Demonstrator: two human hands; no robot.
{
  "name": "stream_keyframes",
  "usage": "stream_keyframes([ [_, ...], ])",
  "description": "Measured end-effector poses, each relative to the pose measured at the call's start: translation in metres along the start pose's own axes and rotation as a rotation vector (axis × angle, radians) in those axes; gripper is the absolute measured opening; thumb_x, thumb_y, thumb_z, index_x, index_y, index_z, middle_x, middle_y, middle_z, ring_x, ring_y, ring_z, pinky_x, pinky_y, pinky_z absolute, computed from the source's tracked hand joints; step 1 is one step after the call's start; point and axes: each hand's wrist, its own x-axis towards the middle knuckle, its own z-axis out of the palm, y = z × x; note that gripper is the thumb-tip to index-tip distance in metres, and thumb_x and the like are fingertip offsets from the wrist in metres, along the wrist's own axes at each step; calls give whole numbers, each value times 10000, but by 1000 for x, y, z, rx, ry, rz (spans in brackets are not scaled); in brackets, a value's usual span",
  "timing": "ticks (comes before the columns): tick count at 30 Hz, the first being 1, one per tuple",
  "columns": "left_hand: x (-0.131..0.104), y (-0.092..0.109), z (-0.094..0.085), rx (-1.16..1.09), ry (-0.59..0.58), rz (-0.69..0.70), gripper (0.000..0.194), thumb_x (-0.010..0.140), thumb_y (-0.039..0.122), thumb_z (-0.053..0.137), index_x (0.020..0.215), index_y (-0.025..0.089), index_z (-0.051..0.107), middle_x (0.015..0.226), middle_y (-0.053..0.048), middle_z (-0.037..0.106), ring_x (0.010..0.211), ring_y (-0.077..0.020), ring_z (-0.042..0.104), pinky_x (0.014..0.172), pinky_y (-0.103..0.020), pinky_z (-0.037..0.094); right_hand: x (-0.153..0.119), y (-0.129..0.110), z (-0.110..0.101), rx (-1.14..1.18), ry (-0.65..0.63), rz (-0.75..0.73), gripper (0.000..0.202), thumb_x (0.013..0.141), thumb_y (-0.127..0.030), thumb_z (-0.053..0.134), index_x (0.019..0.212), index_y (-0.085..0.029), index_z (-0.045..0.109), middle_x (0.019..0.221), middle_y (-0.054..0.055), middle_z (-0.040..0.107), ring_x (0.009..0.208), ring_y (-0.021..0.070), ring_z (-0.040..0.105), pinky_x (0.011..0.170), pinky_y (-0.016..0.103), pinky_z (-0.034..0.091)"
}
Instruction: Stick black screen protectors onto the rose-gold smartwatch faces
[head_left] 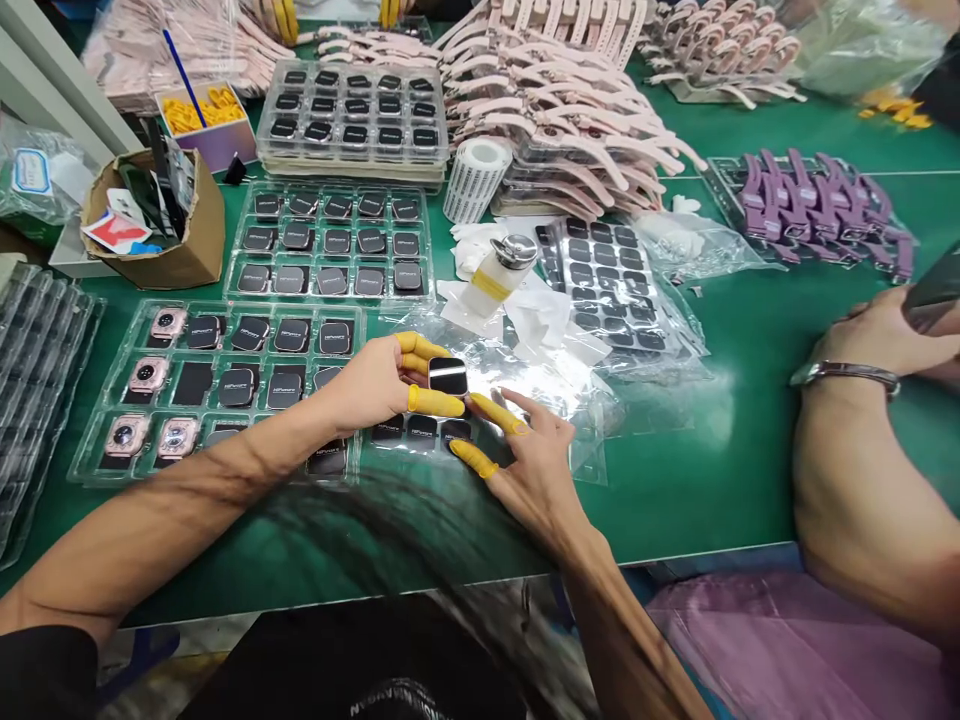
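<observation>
A smartwatch case (448, 377) with a glossy black screen is gripped at its edge between the fingers of my left hand (386, 380). Yellow finger cots cover several fingertips of both hands. My right hand (529, 455) is just to the right; its thumb and index finger are spread, the index tip by the case's lower corner. Whether it touches the case I cannot tell. Under my left forearm lies a clear compartment tray (142, 345) with black-faced watch cases, several turned to show pink backs. A sheet of black labelled squares (421, 432) sits on clear film below the hands.
Behind stand another tray of watches (330, 240), a stacked tray pile (352, 160), a label roll (478, 180) and a pump bottle (502, 270). Pink straps (555, 120) pile up farther back, purple straps (817, 200) to the right. A co-worker's arm (847, 430) rests at right.
</observation>
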Motion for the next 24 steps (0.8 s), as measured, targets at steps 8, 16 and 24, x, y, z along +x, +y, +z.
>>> stream_keyframes([
  [8, 1, -1, -1, 32, 59, 3, 597, 516, 174, 1005, 1036, 134, 714, 919, -66, 757, 798, -158, 693, 720, -284, 566, 22, -2, 5, 33, 97, -10, 198, 983, -356, 676, 1149, -296, 766, 975, 49, 788, 1114, 299, 649, 965, 494, 406],
  [16, 0, -3, -3, 56, 84, 2, 551, 579, 185, 973, 1068, 141, 723, 959, -64, 753, 878, -178, 704, 756, -294, 569, 22, -5, -2, 119, 313, -324, 263, 897, -52, 666, 960, -295, 742, 958, 3, 822, 1149, 282, 665, 938, 442, 384],
  [24, 1, -13, -4, 1, 120, -28, 623, 548, 216, 999, 1080, 161, 680, 980, -64, 747, 895, -199, 714, 835, -363, 588, 14, -14, -16, 136, 381, -287, 258, 867, -116, 673, 896, -363, 738, 973, 17, 788, 1032, 302, 693, 859, 495, 522],
])
